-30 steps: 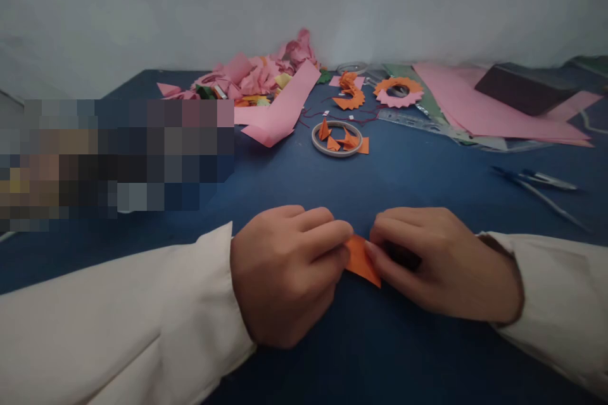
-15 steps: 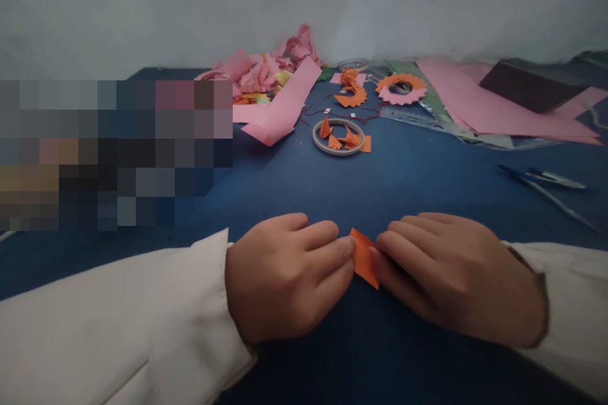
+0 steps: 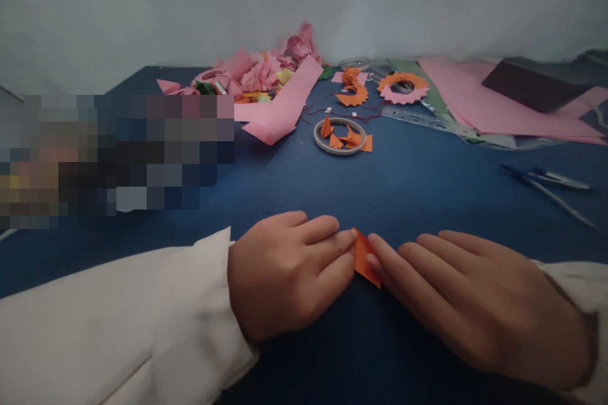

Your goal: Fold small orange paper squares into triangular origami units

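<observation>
A small folded piece of orange paper (image 3: 365,259) lies between my two hands, low on the blue table. My left hand (image 3: 292,278) is closed, its thumb and fingertips gripping the paper's left edge. From the other side my right hand (image 3: 479,297) touches the paper's right edge with index finger and thumb, which pinch it there. The other fingers of that hand are bent and lie close together. Part of the paper is hidden under the left fingertips.
Beyond my hands a tape ring (image 3: 339,150) surrounds small orange folded pieces. Behind it are a curved orange paper chain (image 3: 354,92) and an orange-pink paper ring (image 3: 403,88). Crumpled pink paper (image 3: 256,73) is piled at back left; pink sheets (image 3: 475,104) and pens (image 3: 560,178) lie right.
My right hand has shifted right and toward me, its index finger now straighter along the paper's edge. The left hand and the orange paper have hardly moved.
</observation>
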Action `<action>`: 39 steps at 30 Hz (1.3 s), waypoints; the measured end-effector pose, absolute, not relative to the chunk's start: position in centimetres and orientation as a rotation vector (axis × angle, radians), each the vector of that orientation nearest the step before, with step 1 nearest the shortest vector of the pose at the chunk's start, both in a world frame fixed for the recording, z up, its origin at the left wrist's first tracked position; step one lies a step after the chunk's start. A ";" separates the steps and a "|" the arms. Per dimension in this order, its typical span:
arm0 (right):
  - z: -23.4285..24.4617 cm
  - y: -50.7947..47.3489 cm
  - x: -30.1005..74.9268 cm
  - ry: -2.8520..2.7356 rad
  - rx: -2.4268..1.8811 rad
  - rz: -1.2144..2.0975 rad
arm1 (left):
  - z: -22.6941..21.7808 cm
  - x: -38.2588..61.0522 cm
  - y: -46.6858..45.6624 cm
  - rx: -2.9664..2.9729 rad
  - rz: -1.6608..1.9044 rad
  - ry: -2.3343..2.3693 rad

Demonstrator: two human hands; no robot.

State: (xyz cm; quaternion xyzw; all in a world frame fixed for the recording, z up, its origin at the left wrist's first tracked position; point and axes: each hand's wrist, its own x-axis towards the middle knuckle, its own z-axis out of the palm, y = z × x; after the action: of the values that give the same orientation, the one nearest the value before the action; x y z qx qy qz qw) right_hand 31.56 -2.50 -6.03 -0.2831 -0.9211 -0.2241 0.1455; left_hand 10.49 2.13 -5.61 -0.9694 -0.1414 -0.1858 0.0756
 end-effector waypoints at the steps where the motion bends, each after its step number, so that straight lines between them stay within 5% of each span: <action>1: -6.0 -2.5 31.6 -2.656 -0.808 -0.654 | -5.6 10.5 2.1 -2.907 -0.552 -0.427; 39: -6.0 -2.3 31.5 -2.741 -0.712 -0.563 | -5.7 10.9 2.2 -2.895 -0.700 -0.425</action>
State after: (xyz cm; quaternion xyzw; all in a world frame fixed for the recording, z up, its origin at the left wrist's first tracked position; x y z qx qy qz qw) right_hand 31.46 -2.33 -5.99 -0.2446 -0.9417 -0.1933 0.1267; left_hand 10.92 2.16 -5.70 -0.9601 -0.1408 -0.2322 0.0667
